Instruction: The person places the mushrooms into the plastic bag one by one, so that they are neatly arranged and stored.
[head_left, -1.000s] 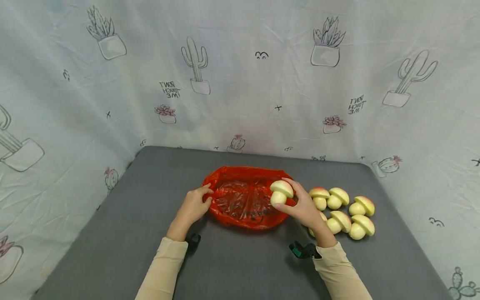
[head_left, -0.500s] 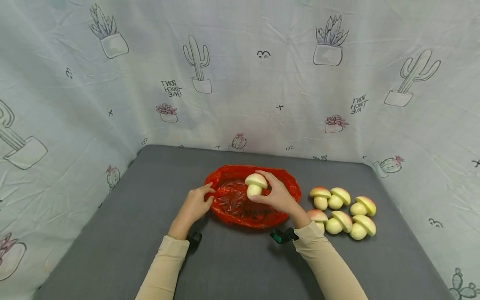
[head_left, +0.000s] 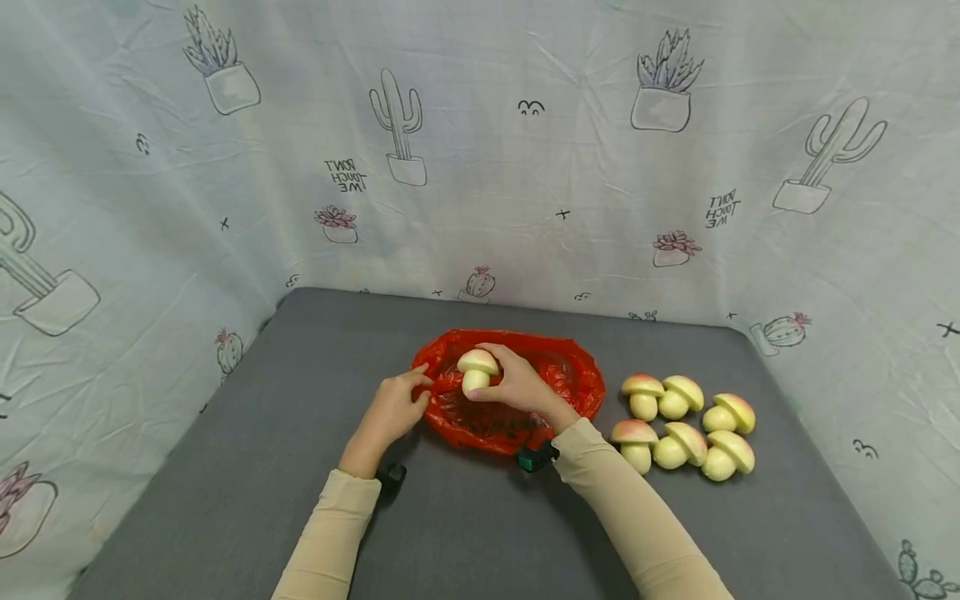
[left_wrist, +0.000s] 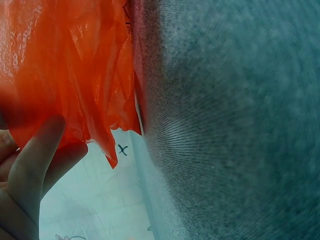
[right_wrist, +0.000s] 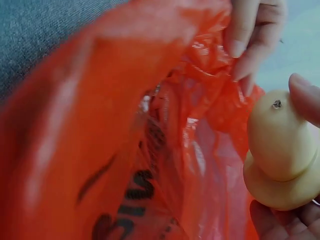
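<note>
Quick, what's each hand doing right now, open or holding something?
Left hand: closed, pinching the red bag by its edge.
Right hand: closed, holding a mushroom.

Soft, diffuse light, faint shadow beneath right sleeve (head_left: 636, 510) on grey tabletop (head_left: 465, 533); glints on red plastic bag (head_left: 589, 372), its wall blurred in right-wrist view; left-wrist view teal-tinted.

Can't fully read lettering (right_wrist: 139, 186) on red plastic bag (right_wrist: 115, 100), perhaps creased; see left hand (left_wrist: 32, 172) cropped in left wrist view.
</note>
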